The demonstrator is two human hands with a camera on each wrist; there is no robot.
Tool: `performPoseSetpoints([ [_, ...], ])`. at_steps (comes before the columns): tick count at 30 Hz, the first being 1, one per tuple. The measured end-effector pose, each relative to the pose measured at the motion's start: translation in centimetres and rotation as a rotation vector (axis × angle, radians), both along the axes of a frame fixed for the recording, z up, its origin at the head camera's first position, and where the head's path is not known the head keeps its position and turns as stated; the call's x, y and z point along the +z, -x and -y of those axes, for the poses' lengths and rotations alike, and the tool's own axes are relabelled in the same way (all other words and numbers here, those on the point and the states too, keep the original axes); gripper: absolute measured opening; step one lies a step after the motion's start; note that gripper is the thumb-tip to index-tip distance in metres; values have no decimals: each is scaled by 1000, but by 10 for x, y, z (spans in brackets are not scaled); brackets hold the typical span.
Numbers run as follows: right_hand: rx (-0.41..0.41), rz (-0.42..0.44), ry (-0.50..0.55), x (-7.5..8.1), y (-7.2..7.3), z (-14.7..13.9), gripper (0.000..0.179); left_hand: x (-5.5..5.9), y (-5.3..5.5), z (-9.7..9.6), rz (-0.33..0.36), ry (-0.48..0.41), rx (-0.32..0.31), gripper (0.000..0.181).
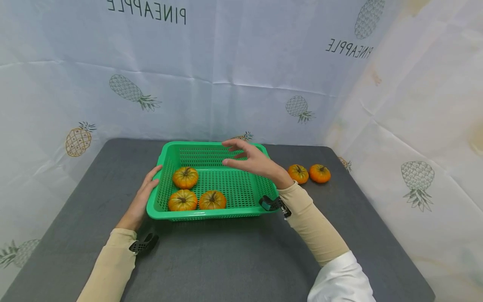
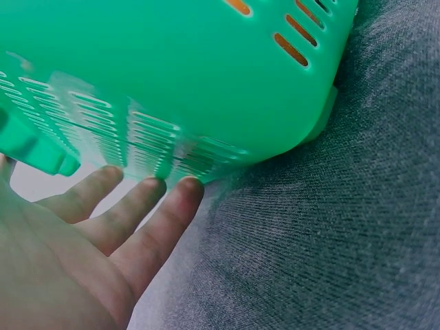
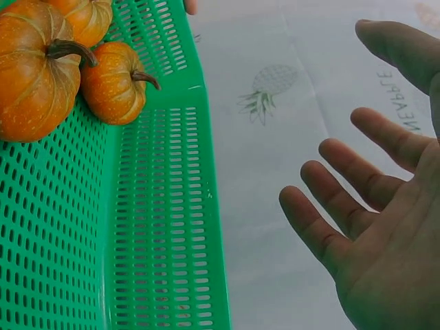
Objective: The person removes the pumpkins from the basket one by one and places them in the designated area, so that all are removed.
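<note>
A green plastic basket (image 1: 241,213) with slotted walls rests on the grey table, three small orange pumpkins (image 1: 213,200) grouped in its left half. My left hand (image 1: 145,193) is at the basket's left side. In the left wrist view its fairly straight fingers (image 2: 155,216) reach the outer slotted wall, fingertips right at it. Above the basket's right part hovers my right hand (image 1: 250,159), nothing in its grasp. The right wrist view has that palm (image 3: 392,268) with fingers spread, apart from the basket rim (image 3: 213,206).
Two more pumpkins, one (image 1: 298,173) partly behind my right wrist and one (image 1: 319,173) beside it, sit on the table (image 1: 226,260) right of the basket. A pineapple-print cloth (image 1: 241,54) hangs behind the table and along its sides.
</note>
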State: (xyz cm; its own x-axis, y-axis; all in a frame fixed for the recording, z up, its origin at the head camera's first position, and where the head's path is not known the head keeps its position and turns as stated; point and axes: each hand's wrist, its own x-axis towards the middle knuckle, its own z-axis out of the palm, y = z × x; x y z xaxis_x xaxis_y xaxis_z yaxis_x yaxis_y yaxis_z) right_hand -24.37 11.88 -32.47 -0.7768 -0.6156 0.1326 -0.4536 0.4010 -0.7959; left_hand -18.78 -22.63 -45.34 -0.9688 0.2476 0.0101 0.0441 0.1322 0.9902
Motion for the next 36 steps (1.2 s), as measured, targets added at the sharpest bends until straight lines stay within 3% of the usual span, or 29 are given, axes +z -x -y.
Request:
performPoseSetpoints([
  [10,28,11,-41,4,5,20,54,2,0,1,6,1,4,60],
  [20,42,-36,-94,7,16,41,57,2,1,0,10,-6,7,61],
  [36,90,-18,-63,1,36,69,58,1,0,0,1,-9,7,61],
])
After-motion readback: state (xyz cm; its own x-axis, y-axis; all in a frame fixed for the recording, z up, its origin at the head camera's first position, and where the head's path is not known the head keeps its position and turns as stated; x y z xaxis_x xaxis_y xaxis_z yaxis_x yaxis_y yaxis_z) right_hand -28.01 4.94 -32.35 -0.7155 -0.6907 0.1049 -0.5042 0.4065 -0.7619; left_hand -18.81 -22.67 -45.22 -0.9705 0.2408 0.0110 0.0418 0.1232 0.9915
